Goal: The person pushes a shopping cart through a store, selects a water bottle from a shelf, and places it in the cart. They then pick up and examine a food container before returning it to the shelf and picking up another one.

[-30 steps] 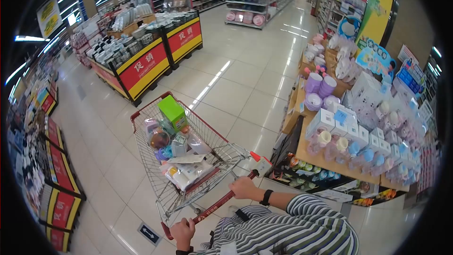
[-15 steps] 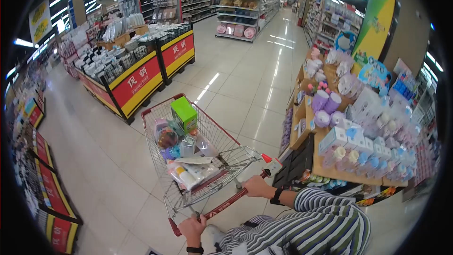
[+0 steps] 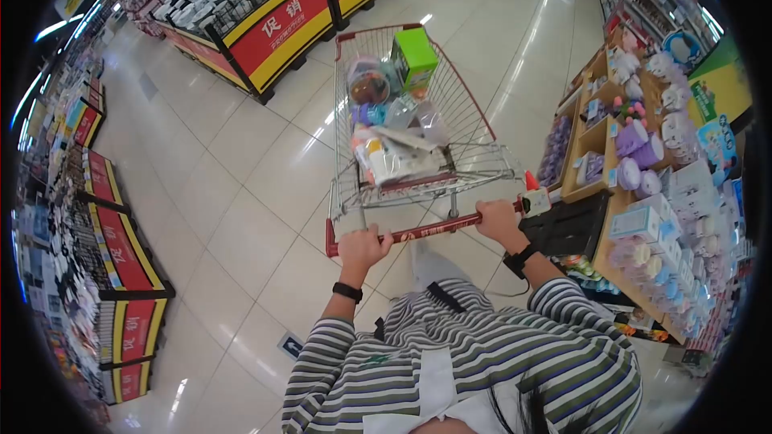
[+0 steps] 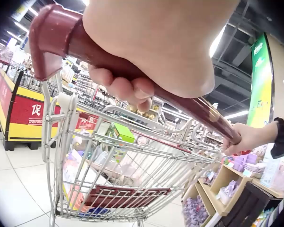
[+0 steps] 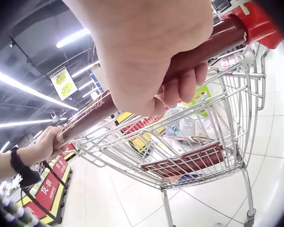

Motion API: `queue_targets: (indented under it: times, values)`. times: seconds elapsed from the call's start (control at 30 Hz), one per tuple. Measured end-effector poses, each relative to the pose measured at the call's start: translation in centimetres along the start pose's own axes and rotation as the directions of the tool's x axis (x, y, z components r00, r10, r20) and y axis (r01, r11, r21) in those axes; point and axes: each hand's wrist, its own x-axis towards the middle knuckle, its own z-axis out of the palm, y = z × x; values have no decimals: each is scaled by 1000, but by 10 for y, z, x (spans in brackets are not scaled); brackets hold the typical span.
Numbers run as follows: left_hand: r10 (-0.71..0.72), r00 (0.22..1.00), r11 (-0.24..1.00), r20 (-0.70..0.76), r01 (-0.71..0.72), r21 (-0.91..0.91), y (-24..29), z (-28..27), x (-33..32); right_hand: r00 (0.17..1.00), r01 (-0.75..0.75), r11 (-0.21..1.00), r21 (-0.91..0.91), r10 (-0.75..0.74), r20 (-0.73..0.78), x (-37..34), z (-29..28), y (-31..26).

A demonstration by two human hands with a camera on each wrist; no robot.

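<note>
A wire shopping cart (image 3: 474, 165) stands before the person, its dark red handlebar (image 3: 438, 227) spanning both hands. The left hand (image 3: 363, 249) grips the bar near its left end; in the left wrist view its fingers (image 4: 118, 89) curl underneath. Toward the bar's other end, the right hand (image 3: 500, 223) holds on, its fingers (image 5: 182, 90) wrapped round the bar in the right wrist view. Inside the basket lie a bright green box (image 3: 415, 59), a round brown-topped container (image 3: 369, 88), a blue-purple item (image 3: 370, 115) and clear plastic packages (image 3: 394, 159).
Red and yellow promotion bins (image 3: 281, 28) stand ahead to the left, with more bins (image 3: 121, 249) along the left side. On the right, a wooden display (image 3: 591, 169) carries purple cups (image 3: 632, 138) and boxed bottles (image 3: 643, 221). Tiled floor (image 3: 241, 161) runs between them.
The head view has tilted down, so more of the striped shirt shows and the far shelves have mostly left the frame. The cart appears straighter in front; both hands stay on the handlebar.
</note>
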Motion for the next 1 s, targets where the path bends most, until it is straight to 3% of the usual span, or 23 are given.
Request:
queue_targets:
  times: [0.17,0.23,0.4,0.5,0.63,0.83,1.0]
  values:
    - [93,995,995,-27,-94,-28,-27,11,69,997,-44,999,29,46,-55,38,14,11]
    - [134,989,991,-67,-135,-7,-36,11,103,996,34,990,140,-23,-83,57,12,19]
    - [208,977,978,36,-209,26,-61,36,168,992,47,953,299,-10,-125,96,4,52]
    - [253,967,967,30,-253,-7,-58,45,212,942,15,983,181,47,-331,116,6,71]
    - [317,947,948,53,-315,-41,-56,66,276,973,-223,974,41,225,-46,154,20,101]
    - [380,924,925,36,-380,-7,-35,99,370,945,-325,943,66,326,-4,211,8,159]
    - [422,906,901,32,-416,-123,-4,115,461,924,-382,924,8,382,-25,261,-4,210]
